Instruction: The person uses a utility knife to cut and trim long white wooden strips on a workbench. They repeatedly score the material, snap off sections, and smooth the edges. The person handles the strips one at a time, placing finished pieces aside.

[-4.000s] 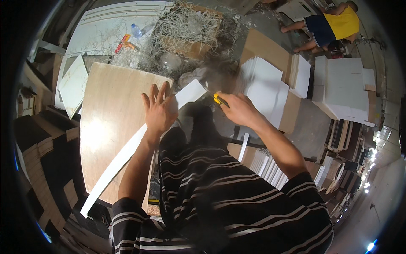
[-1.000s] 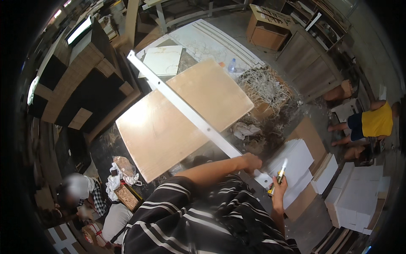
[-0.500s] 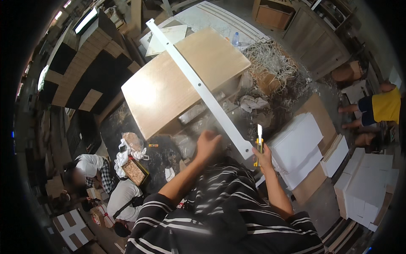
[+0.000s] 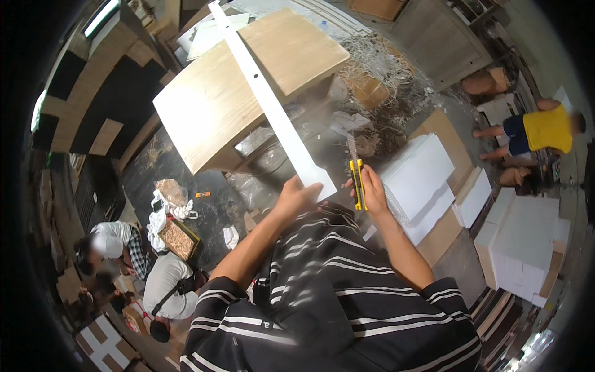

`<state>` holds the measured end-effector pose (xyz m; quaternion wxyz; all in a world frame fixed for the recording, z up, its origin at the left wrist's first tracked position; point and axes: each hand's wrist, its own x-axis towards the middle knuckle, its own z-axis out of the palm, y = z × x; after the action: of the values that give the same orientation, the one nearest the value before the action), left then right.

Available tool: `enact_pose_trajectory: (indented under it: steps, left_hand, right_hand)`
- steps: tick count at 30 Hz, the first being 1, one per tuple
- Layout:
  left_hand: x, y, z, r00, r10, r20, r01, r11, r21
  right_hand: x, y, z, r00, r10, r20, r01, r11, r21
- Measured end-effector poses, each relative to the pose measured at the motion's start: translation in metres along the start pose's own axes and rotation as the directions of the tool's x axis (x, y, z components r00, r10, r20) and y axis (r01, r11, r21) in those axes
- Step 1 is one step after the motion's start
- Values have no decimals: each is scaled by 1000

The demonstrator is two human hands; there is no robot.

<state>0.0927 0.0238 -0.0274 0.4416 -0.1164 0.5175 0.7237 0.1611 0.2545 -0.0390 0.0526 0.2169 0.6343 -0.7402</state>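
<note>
My left hand point(image 4: 294, 198) is closed on the near end of a long white strip point(image 4: 273, 110), thumb on top. The strip has small holes along it and a wider, notched near end. Its far part lies slantwise across a pale wooden panel point(image 4: 211, 102). In my right hand point(image 4: 374, 191) is a yellow and black utility knife point(image 4: 357, 186), its long blade out and pointing away from me. The knife is just right of the strip's near end, apart from it.
Right of my hands lie stacked white boards point(image 4: 421, 180) on cardboard. Tangled pale strapping point(image 4: 378, 68) covers the floor beyond. A box of small wooden pieces point(image 4: 180, 239) stands at left, near two crouching people point(image 4: 167, 285). A person in yellow point(image 4: 545, 131) is at far right.
My left hand has come onto the strip's near end. My right hand has left that end and now holds the knife upright beside it. The view has shifted.
</note>
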Motion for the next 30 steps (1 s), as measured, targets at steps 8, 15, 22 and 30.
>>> enact_pose_trajectory:
  steps: [8, 15, 22, 30]
  left_hand:
    - [-24, 20, 0, 982, 38, 184, -23, 996, -81]
    - [-26, 21, -1, 971, 85, 225, -66, 994, -92]
    - [-23, 17, 5, 980, 83, 180, -67, 994, -89]
    - [-21, 9, 4, 983, 58, 175, -46, 996, -72]
  right_hand:
    - [-101, -73, 34, 884, -462, 68, 357, 576, -736]
    - [-123, -80, 56, 867, -497, 42, 216, 298, -930]
    - [-135, -83, 54, 881, -471, -49, 112, 309, -944]
    - [-137, -87, 55, 884, -458, -99, 56, 313, -948]
